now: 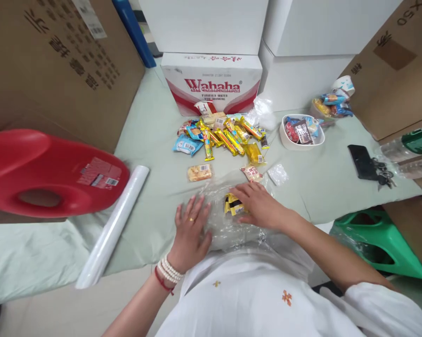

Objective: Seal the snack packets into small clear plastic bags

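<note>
A sheet of clear plastic wrap (219, 229) is spread at the front edge of the cloth-covered table, close to my body. Small yellow-and-black snack packets (233, 204) lie on it. My left hand (192, 229) rests flat at the sheet's left side, fingers apart, holding nothing. From the right, my right hand (262, 204) curls over the snack packets, thumb below and fingers above; its palm side is hidden. Just beyond the sheet are a wrapped pastry (200, 172), a small red-and-white snack packet (252, 173) and a white square packet (278, 174).
Mixed snacks (226, 135) are heaped before a Wahaha carton (212, 84). To their right stands a white bowl (302, 145) of packets. A plastic roll (114, 224) and red jug (56, 173) are at left. A black phone (362, 161) and keys (384, 174) lie right.
</note>
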`<state>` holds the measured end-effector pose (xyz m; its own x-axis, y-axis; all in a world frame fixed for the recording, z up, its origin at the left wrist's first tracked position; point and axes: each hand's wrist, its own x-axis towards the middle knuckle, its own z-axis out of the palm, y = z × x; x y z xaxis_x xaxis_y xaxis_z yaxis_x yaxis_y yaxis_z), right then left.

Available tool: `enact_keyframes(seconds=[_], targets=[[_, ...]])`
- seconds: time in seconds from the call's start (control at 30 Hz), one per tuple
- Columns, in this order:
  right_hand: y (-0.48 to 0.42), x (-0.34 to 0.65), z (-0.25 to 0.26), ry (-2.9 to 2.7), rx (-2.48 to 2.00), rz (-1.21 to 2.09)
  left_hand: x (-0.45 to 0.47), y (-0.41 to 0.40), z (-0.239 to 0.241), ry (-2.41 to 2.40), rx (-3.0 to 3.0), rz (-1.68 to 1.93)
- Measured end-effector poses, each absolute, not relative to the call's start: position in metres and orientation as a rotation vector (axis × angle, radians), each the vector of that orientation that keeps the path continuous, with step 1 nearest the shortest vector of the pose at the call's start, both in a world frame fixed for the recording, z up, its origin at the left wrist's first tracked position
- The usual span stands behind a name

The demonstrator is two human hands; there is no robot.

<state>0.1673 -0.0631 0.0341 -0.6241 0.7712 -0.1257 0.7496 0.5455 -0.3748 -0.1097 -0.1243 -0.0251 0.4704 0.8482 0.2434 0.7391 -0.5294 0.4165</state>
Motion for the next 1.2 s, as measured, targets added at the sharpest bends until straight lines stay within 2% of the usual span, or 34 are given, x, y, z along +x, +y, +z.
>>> enact_keyframes(seconds=[0.13, 0.37, 0.6, 0.8, 0.87, 0.93, 1.03, 1.1, 1.2], targets=[[-0.106, 0.224, 0.036, -2.659, -1.005, 0.695, -0.123, -0.141, -0.020, 0.931, 2.570, 0.623], [-0.161, 0.261, -0.026, -2.597, -1.073, 0.454, -0.121, -0.129, -0.038, 0.978, 2.464, 0.519], [-0.100, 0.259, 0.018, -2.146, -1.149, 1.007, -0.116, -0.089, -0.005, 1.159, 1.863, 0.709], [-0.048, 0.253, 0.016, -2.064, -1.662, 1.174, -0.095, -0.056, -0.019, 1.579, 1.801, 0.797], [-0.038, 0.249, 0.019, -2.218, -1.814, 1.082, -0.088, -0.054, -0.028, 1.771, 1.860, 0.738], [-0.030, 0.240, 0.028, -2.345, -1.880, 0.814, -0.084, -0.056, -0.035, 1.905, 1.901, 0.730], [-0.014, 0.216, 0.038, -2.432, -1.715, 0.431, -0.078, -0.058, -0.041, 1.971, 1.906, 0.828], [0.000, 0.195, 0.036, -2.499, -1.566, 0.377, -0.075, -0.057, -0.041, 1.981, 1.855, 0.852], [0.022, 0.169, 0.026, -2.576, -1.532, 0.506, -0.072, -0.053, -0.038, 1.998, 1.752, 0.812]])
